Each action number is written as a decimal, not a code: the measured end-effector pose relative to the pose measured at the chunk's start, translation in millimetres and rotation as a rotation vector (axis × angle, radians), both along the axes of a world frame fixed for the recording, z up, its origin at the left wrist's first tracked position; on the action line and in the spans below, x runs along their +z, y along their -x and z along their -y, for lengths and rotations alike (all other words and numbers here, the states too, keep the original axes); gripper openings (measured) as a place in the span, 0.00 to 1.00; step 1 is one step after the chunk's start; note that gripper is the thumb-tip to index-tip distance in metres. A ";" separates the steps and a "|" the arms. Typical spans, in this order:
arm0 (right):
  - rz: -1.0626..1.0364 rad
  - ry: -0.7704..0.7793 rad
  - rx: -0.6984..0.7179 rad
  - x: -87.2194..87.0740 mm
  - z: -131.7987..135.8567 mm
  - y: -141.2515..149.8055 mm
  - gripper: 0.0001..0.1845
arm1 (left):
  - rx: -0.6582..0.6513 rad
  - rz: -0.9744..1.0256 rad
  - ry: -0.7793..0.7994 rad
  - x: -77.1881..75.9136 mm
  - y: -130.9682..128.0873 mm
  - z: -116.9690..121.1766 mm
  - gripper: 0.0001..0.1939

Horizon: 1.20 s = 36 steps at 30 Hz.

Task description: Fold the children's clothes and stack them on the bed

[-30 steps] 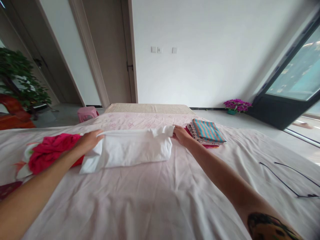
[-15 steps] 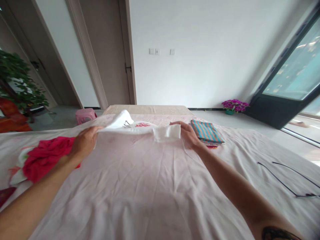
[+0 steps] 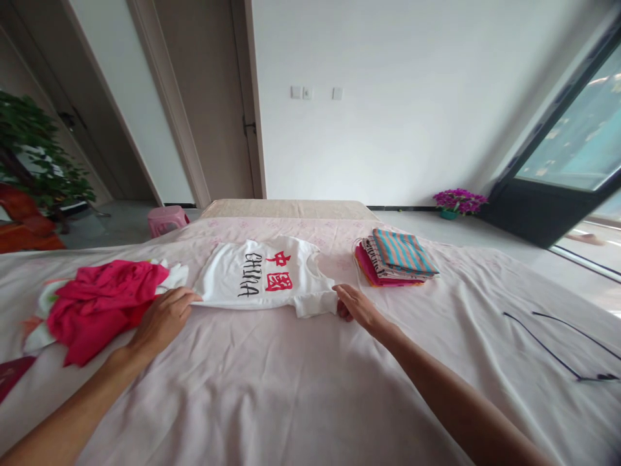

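Observation:
A white T-shirt (image 3: 252, 275) with red characters and black "CHINA" lettering lies spread sideways on the pale pink sheet (image 3: 272, 369), its neckline toward the right. My left hand (image 3: 167, 315) pinches the near corner of its hem. With thumb and fingers closed, my right hand (image 3: 356, 305) grips the shirt near the shoulder, beside the near sleeve. To the left of the shirt is a rumpled heap of red clothing (image 3: 104, 298) with white pieces beneath. On the right sits a stack of folded clothes (image 3: 398, 259), a blue-and-orange striped one on top.
Glasses (image 3: 577, 362) lie on the sheet at the right. A dark red item (image 3: 14, 375) shows at the left edge. Beyond the bed stand a pink stool (image 3: 167, 221), a leafy plant (image 3: 39, 155) and purple flowers (image 3: 458, 202) in a green pot.
Both hands have come down and nearer, bringing the shirt from held up and edge-on to lying flat with its print showing. The folded stack is now more fully visible.

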State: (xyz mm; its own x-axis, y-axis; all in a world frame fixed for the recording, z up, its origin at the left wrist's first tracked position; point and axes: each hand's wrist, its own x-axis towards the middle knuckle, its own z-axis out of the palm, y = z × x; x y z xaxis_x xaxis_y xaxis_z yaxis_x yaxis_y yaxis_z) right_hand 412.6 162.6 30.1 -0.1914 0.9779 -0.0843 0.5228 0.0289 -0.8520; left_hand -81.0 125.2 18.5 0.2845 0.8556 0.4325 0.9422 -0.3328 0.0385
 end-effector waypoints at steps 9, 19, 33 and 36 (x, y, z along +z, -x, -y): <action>-0.086 -0.045 -0.040 7.0 1.0 10.7 0.19 | 0.049 0.035 0.066 -2.5 2.3 -4.1 0.16; 0.163 -0.161 -0.058 -3.2 8.2 10.7 0.33 | 0.070 0.051 0.151 -6.6 3.4 10.4 0.16; -0.533 0.385 -0.077 19.9 40.5 -23.1 0.22 | 0.017 0.044 0.188 5.8 -1.2 34.4 0.17; -0.456 0.375 -0.057 17.1 49.8 -33.7 0.23 | -0.021 0.031 0.212 13.9 -9.0 44.1 0.17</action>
